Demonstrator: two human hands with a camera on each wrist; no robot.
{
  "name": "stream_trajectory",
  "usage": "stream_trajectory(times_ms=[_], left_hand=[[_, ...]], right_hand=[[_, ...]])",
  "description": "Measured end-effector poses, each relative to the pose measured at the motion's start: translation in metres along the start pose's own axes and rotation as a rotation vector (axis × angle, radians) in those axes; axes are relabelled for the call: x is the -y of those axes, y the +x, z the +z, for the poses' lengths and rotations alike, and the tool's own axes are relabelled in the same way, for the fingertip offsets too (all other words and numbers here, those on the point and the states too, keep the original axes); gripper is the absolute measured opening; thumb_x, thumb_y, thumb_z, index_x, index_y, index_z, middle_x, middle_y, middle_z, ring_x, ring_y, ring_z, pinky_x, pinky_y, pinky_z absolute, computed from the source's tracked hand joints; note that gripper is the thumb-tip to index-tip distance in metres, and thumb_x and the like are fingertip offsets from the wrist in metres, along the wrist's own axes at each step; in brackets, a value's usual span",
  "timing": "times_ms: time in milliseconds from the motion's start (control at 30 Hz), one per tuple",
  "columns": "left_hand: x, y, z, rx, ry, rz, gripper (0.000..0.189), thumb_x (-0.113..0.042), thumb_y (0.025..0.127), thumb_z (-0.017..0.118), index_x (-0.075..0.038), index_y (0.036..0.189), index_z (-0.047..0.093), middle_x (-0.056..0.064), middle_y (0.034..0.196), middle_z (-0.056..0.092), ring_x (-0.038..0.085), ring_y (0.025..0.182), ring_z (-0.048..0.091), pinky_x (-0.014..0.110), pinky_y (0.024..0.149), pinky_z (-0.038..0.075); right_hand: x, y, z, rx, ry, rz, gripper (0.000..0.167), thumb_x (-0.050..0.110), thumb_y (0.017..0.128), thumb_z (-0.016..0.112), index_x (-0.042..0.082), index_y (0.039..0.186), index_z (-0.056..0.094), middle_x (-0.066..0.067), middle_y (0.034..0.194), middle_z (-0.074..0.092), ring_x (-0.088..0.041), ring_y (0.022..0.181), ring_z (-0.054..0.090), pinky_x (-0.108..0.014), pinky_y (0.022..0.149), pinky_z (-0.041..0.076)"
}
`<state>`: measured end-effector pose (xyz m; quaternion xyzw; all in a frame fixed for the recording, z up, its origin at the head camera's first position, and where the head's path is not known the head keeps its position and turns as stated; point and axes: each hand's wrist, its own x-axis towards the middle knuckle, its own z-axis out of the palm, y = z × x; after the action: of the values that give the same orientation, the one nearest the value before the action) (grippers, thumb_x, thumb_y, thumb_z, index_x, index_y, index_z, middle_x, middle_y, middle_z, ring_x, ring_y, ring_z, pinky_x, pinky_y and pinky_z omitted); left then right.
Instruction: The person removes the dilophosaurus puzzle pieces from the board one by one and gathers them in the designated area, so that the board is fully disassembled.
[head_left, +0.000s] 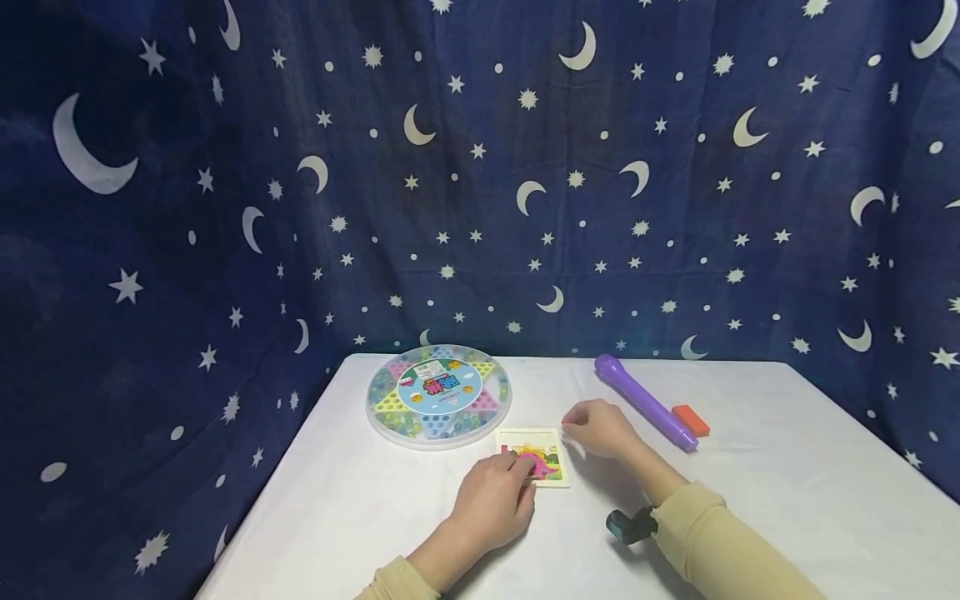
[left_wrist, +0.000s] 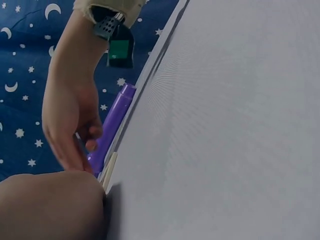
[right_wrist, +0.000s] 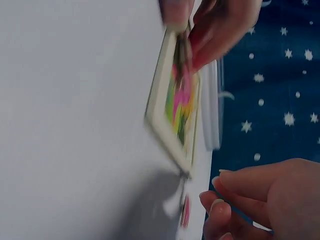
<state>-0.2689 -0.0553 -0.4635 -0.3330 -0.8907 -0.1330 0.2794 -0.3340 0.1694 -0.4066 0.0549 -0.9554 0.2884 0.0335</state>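
A small square picture puzzle [head_left: 551,457] with a cream frame and a pink dinosaur is at the middle of the table. My left hand [head_left: 495,500] holds it from the near left, fingers over its face and thumb at the near edge. In the right wrist view the puzzle [right_wrist: 159,107] looks blurred. My right hand [head_left: 600,429] hovers at the far right corner, fingers loosely bent. Close by its fingertips, the right wrist view shows a small pink-edged piece [right_wrist: 185,212], apart from them. The left wrist view shows little of the left hand [left_wrist: 50,205].
A round Chinese checkers set [head_left: 438,392] in a clear case lies behind the puzzle to the left. To the right are a purple toy microphone [head_left: 647,404] and an orange block [head_left: 692,421]. A starry curtain [head_left: 480,167] hangs behind the white table [head_left: 330,500].
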Motion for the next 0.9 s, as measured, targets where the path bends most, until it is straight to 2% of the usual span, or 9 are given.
stream_trajectory(times_ms=[100, 200, 300, 400, 533, 667, 767, 900], left_hand=[[-0.001, 0.000, 0.001, -0.022, 0.009, 0.018, 0.020, -0.023, 0.091, 0.070, -0.015, 0.107, 0.077, -0.001, 0.099, 0.074, 0.020, 0.098, 0.069, 0.038, 0.087, 0.055], [-0.003, 0.000, -0.001, 0.005, 0.035, 0.021, 0.020, -0.025, 0.093, 0.068, -0.017, 0.108, 0.078, -0.001, 0.103, 0.073, 0.020, 0.101, 0.066, 0.036, 0.085, 0.054], [-0.004, -0.001, -0.003, 0.036, 0.053, 0.012, 0.022, -0.026, 0.094, 0.067, -0.018, 0.111, 0.078, 0.001, 0.106, 0.069, 0.019, 0.096, 0.063, 0.034, 0.079, 0.052], [-0.005, -0.002, -0.004, 0.061, 0.067, 0.002, 0.022, -0.027, 0.095, 0.067, -0.018, 0.112, 0.077, 0.000, 0.101, 0.064, 0.016, 0.088, 0.059, 0.030, 0.073, 0.049], [-0.004, -0.002, -0.007, 0.053, 0.087, 0.020, 0.016, -0.026, 0.094, 0.068, -0.018, 0.105, 0.076, -0.005, 0.091, 0.063, 0.014, 0.082, 0.059, 0.029, 0.068, 0.048], [-0.005, -0.004, -0.010, 0.032, 0.059, 0.039, 0.006, -0.023, 0.092, 0.069, -0.017, 0.093, 0.070, -0.007, 0.083, 0.065, 0.012, 0.078, 0.064, 0.029, 0.065, 0.050], [-0.005, -0.007, -0.014, 0.051, 0.055, 0.043, 0.010, -0.022, 0.094, 0.068, -0.015, 0.099, 0.072, -0.004, 0.093, 0.071, 0.015, 0.091, 0.068, 0.032, 0.075, 0.055], [-0.006, -0.013, -0.019, 0.125, 0.092, 0.042, 0.030, -0.026, 0.101, 0.060, -0.009, 0.122, 0.072, 0.004, 0.122, 0.071, 0.023, 0.117, 0.064, 0.040, 0.096, 0.052]], right_hand=[[0.012, 0.001, 0.007, 0.022, 0.006, -0.038, 0.006, 0.018, 0.093, 0.073, 0.013, 0.093, 0.076, 0.000, 0.091, 0.072, -0.020, 0.085, 0.064, -0.049, 0.083, 0.054], [0.024, 0.002, 0.013, 0.065, -0.001, -0.077, 0.004, 0.018, 0.093, 0.074, 0.015, 0.093, 0.076, 0.001, 0.092, 0.072, -0.021, 0.090, 0.065, -0.050, 0.087, 0.053], [0.036, 0.004, 0.018, 0.125, -0.014, -0.124, 0.004, 0.018, 0.093, 0.075, 0.016, 0.096, 0.077, 0.002, 0.095, 0.073, -0.023, 0.098, 0.066, -0.054, 0.095, 0.051], [0.046, 0.007, 0.021, 0.195, -0.040, -0.181, 0.007, 0.017, 0.093, 0.076, 0.018, 0.099, 0.079, 0.002, 0.098, 0.074, -0.025, 0.103, 0.066, -0.055, 0.100, 0.048], [0.053, 0.011, 0.024, 0.278, -0.103, -0.262, 0.011, 0.016, 0.091, 0.078, 0.020, 0.102, 0.080, 0.003, 0.098, 0.074, -0.022, 0.100, 0.066, -0.050, 0.100, 0.048], [0.057, 0.014, 0.026, 0.340, -0.114, -0.277, 0.015, 0.017, 0.089, 0.081, 0.020, 0.103, 0.079, 0.002, 0.097, 0.073, -0.018, 0.096, 0.065, -0.045, 0.096, 0.051], [0.060, 0.015, 0.027, 0.360, -0.110, -0.248, 0.015, 0.017, 0.088, 0.082, 0.020, 0.102, 0.078, 0.004, 0.096, 0.072, -0.016, 0.094, 0.065, -0.044, 0.095, 0.053], [0.066, 0.018, 0.029, 0.375, -0.120, -0.217, 0.010, 0.016, 0.089, 0.081, 0.019, 0.097, 0.076, 0.005, 0.092, 0.070, -0.015, 0.090, 0.064, -0.043, 0.092, 0.054]])
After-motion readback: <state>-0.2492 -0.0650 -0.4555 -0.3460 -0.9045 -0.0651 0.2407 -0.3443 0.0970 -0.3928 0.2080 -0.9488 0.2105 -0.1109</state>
